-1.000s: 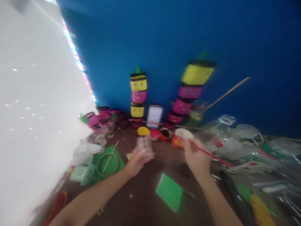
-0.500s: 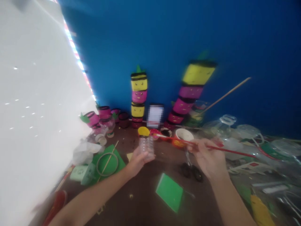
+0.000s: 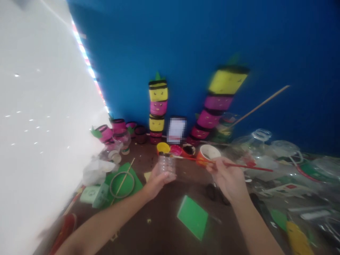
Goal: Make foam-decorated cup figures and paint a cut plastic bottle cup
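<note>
Near the middle, my left hand (image 3: pixel 158 180) is wrapped round a clear plastic cup (image 3: pixel 166 165) with a dark band along its top edge. My right hand (image 3: pixel 225 175) pinches a long red paintbrush (image 3: pixel 247 166), whose tip meets or nearly meets the cup's dark rim. Just behind the cup stand a yellow paint pot (image 3: pixel 163 147), a pink one (image 3: pixel 176 150) and a dark one (image 3: pixel 189 150). A white and red tub (image 3: pixel 209 152) is beside my right fingers.
Behind are stacked yellow and pink face pots (image 3: pixel 158 108) and a pixelated screen (image 3: pixel 176 129). Clear plastic bottles (image 3: pixel 259 141) crowd the right. Scissors (image 3: pixel 211 191) lie partly under my right hand. A green pad (image 3: pixel 193 216) lies in front; a ring (image 3: pixel 122 184) lies left.
My right hand has moved left with the brush, bringing its tip from above the pink pot to the cup's rim. The rim now shows a dark band.
</note>
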`<state>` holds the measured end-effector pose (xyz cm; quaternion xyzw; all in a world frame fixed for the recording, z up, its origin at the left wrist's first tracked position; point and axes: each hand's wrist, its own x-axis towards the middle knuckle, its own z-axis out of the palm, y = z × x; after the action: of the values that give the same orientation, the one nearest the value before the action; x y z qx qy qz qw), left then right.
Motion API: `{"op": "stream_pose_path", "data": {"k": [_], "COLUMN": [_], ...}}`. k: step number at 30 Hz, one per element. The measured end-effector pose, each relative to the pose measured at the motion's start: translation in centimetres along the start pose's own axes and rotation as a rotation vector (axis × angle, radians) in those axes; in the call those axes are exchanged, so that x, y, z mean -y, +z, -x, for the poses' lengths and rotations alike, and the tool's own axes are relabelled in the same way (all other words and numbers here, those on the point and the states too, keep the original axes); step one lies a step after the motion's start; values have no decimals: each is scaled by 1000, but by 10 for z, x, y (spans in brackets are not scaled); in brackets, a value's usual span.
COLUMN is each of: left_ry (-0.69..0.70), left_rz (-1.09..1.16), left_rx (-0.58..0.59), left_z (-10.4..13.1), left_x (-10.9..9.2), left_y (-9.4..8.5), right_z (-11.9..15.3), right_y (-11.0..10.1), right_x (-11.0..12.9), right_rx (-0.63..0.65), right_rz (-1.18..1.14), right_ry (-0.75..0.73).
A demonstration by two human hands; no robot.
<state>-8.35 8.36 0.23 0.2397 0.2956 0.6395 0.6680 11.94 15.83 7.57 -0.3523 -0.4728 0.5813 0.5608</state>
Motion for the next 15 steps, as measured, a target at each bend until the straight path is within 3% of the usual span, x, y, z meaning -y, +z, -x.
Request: {"op": "stream_pose_path", "data": {"k": [15], "left_ry": [23], "left_rz": [-11], "left_rx": [-29], "left_z": [0], "left_x": [-1], "left_y": [-1], "right_z": [-8], "right_y": [-12], "right_x": [-4], "right_rx": [-51], "right_rz": [-32], "right_ry": [-39]}}
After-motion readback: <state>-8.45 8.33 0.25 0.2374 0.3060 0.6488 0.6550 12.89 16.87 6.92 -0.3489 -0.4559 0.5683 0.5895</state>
